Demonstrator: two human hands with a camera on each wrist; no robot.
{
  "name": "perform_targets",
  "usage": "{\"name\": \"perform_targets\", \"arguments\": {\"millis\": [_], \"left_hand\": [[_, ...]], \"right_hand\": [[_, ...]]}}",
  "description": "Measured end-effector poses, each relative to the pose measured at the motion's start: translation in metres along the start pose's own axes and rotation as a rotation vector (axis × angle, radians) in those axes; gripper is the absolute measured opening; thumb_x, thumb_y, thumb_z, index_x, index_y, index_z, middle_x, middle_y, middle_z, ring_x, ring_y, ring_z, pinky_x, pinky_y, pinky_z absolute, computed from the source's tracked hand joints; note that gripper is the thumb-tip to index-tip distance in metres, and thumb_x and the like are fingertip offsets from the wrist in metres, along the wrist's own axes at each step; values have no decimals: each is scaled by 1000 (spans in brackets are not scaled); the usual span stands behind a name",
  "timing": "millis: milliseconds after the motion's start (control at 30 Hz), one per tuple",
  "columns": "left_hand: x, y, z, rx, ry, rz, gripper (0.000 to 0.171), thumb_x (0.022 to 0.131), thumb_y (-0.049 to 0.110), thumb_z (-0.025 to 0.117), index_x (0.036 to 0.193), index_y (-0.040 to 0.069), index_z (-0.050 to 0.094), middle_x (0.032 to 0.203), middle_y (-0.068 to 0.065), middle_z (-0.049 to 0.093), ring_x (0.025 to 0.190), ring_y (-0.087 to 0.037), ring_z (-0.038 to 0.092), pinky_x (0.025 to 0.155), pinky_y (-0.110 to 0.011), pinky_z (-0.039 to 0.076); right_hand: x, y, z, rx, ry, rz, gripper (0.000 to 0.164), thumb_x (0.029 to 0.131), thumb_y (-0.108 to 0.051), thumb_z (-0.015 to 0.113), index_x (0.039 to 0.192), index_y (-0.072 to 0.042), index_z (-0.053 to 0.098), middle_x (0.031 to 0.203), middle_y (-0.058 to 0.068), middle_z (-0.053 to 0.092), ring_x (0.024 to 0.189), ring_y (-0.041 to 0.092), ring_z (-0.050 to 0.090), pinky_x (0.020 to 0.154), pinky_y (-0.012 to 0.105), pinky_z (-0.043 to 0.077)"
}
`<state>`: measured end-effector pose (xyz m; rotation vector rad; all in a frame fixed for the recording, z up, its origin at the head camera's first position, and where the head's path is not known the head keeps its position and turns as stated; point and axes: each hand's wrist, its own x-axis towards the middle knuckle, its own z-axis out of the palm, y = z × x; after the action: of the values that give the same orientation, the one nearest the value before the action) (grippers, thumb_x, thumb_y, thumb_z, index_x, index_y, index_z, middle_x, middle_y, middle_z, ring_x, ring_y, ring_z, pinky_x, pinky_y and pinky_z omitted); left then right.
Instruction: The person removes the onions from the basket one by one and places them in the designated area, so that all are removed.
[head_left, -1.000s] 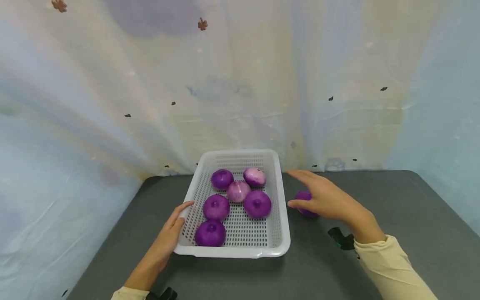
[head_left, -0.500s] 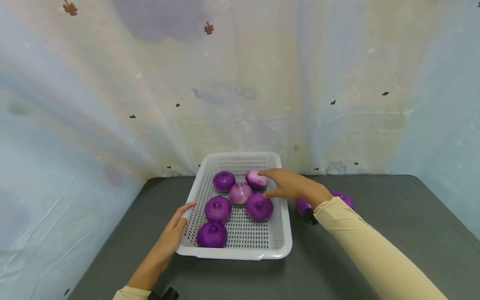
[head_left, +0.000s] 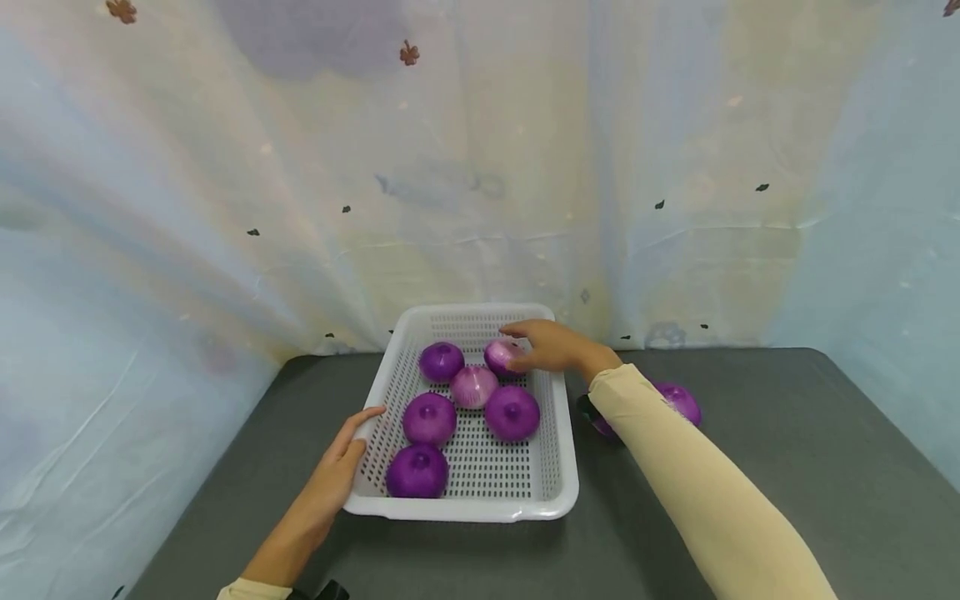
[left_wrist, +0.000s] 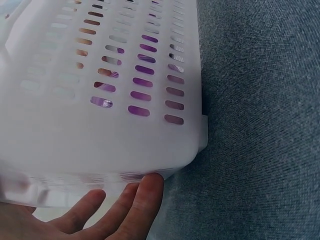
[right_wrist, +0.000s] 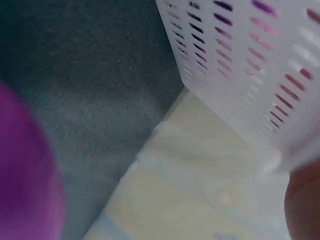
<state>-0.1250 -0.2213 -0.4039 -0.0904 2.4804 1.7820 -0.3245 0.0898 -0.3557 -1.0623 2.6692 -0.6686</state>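
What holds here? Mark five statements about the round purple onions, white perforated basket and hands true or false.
1. Six round purple onions lie in the white perforated plastic basket. True.
2. The left hand touches the basket's rim. True.
3. The right hand extends over the basket. True.
4. Every onion is in the basket. False: two onions lie on the dark grey tabletop.
5. The right hand is nearest the front-left onion. False: it is at the pale back-right onion.

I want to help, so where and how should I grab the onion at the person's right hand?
Probably around its fat middle, from above: the onion is round, and the basket has walls all around it but an open top.
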Motion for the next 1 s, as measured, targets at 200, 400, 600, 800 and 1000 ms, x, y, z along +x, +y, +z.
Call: {"name": "perform_targets", "arguments": {"millis": [200, 400, 600, 800, 1000], "left_hand": [[-4, -3, 1, -18, -5, -30, 45, 103, 18, 20, 143, 36, 30, 149, -11, 32, 120, -33, 50, 80, -36, 47], [-5, 1, 1, -40, -8, -31, 44, 103, 19, 19, 143, 36, 29, 151, -11, 29, 123, -36, 48, 80, -38, 48], [-4, 5, 2, -49, -16, -25, 44, 103, 19, 20, 143, 34, 29, 151, -13, 29, 122, -36, 49, 79, -37, 48], [-6, 5, 2, -47, -10, -33, 44, 103, 18, 21, 143, 34, 30, 151, -13, 28, 120, -35, 50, 78, -37, 48], [-6, 3, 1, -41, -6, -32, 44, 103, 18, 20, 143, 34, 30, 150, -11, 29, 121, -35, 49, 80, -37, 48]], "right_hand": [[14, -4, 17, -234, 4, 50, 76, 80, -45, 70, 144, -14, 42, 146, 4, 48, 135, 23, 45, 114, 47, 26], [15, -10, 17, -304, 0, 83, 78, 81, -47, 69, 146, -16, 39, 147, 2, 46, 134, 21, 45, 115, 52, 18], [12, -9, 14, -289, 2, 83, 70, 82, -45, 68, 143, -20, 44, 142, 3, 52, 131, 21, 49, 114, 51, 18], [12, -8, 15, -360, -15, 44, 71, 75, -47, 75, 137, -20, 52, 137, 3, 55, 126, 20, 50, 112, 51, 22], [12, -11, 16, -351, -10, 66, 71, 69, -47, 79, 131, -23, 55, 130, 1, 61, 120, 19, 54, 112, 47, 23]]}}
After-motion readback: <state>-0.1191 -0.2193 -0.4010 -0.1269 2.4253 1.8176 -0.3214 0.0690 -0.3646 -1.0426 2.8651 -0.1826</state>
